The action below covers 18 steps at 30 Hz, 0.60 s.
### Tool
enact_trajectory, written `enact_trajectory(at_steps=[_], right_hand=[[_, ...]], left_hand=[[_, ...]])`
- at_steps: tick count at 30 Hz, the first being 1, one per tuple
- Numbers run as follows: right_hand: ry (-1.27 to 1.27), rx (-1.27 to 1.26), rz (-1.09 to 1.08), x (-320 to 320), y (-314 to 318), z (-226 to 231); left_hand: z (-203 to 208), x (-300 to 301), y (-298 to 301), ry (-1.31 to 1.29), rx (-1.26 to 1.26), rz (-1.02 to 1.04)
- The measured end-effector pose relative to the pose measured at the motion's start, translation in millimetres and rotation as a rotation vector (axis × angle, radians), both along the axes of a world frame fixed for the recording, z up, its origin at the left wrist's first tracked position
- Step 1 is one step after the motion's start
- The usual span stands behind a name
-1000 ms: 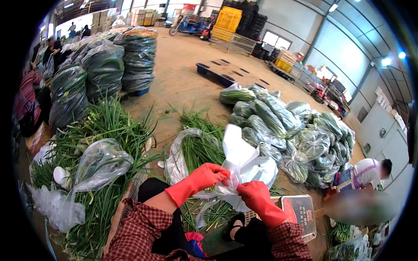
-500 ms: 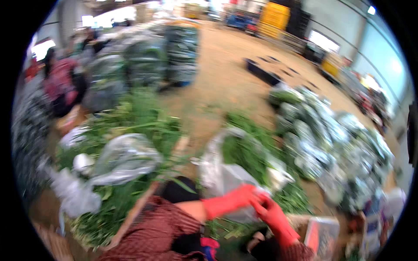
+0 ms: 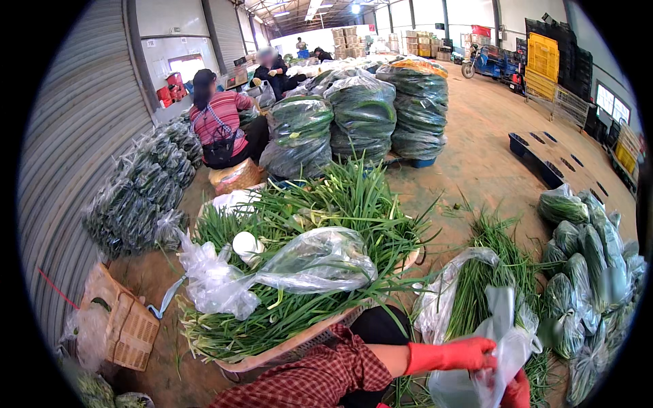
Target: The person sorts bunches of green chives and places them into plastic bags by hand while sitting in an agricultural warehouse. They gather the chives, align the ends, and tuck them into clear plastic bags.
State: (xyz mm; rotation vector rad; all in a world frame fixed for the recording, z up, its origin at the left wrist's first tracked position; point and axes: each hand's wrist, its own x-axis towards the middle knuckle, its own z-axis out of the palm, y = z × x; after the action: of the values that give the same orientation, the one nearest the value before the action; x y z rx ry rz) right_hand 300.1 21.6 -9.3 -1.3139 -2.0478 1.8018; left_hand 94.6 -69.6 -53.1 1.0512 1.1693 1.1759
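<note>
Both hands wear red rubber gloves. Left hand (image 3: 452,355) has its grip closed on the top edge of a clear plastic bag (image 3: 500,340), low in the picture near the person's knees. Right hand (image 3: 518,391) is at the bag's lower side & mostly cut off by the edge, so its grip I cannot tell. Just behind the bag lies a bagged bundle of green chives (image 3: 469,292) on the floor. To the left, a big pile of loose chives (image 3: 320,211) w/ an empty plastic bag on top
</note>
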Motion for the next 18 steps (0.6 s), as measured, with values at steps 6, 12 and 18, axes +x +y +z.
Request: enact_trajectory(at_steps=[6,12,18], right_hand=[[-0.224,0.42,0.051,-6,27,-61],[-0.586,0.839,0.111,57,88,-79],[-0.397,0.863,-0.384,90,33,25]], left_hand=[[-18,21,16,-0.167,0.149,0.165],[40,-24,-4,-1.212,0.164,0.216],[54,-99,-74,-0.78,0.066,0.06]])
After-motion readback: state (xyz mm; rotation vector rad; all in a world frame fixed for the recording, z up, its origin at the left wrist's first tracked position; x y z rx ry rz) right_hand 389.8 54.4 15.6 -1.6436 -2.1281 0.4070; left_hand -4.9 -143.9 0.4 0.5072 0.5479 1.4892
